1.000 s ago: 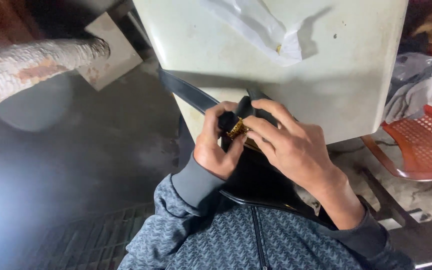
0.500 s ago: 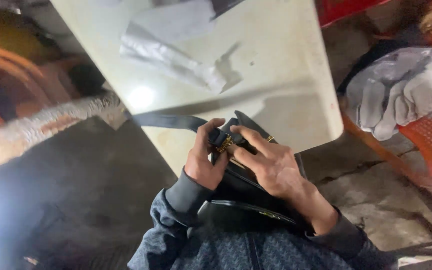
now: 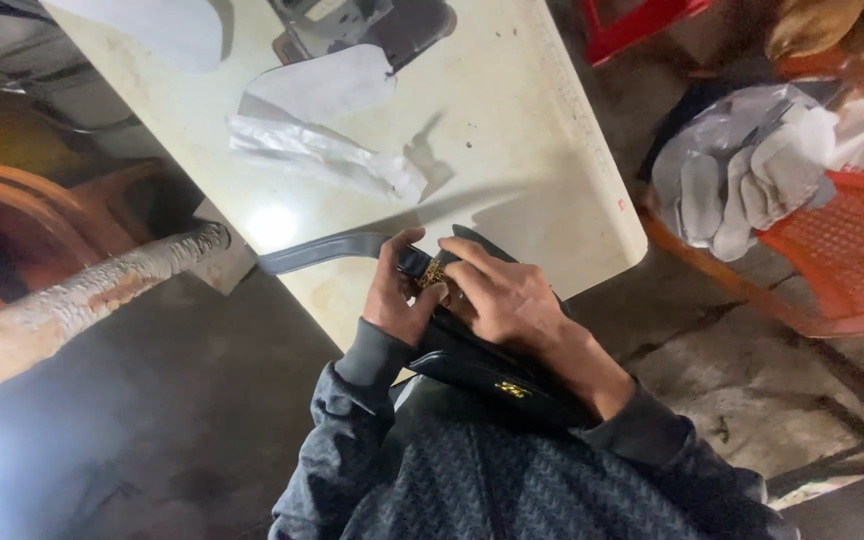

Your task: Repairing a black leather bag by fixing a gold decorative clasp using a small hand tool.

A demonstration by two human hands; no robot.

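More tabletop [image 3: 512,150] is shown now; both hands are kept on the buckle.
Gold buckle [image 3: 433,273] of the black handbag [image 3: 492,365] is pinched by left hand [image 3: 397,295] and right hand [image 3: 507,300].

Bag [image 3: 492,365]: black, smooth, leather-like, slight gloss; strap [image 3: 322,250] same finish. Buckle [image 3: 434,274] and small clasp [image 3: 512,389]: gold-toned shiny metal. Desk [image 3: 512,150]: pale, smooth, semi-gloss top with stains and a light glare. Crumpled scrap [image 3: 327,155]: white, thin, paper or plastic, cannot tell. Chair [image 3: 852,250]: orange perforated plastic. Cloth pile [image 3: 742,180]: grey, matt. Pipe [image 3: 82,295]: rough, crusted. Floor [image 3: 132,420]: dark, matt.
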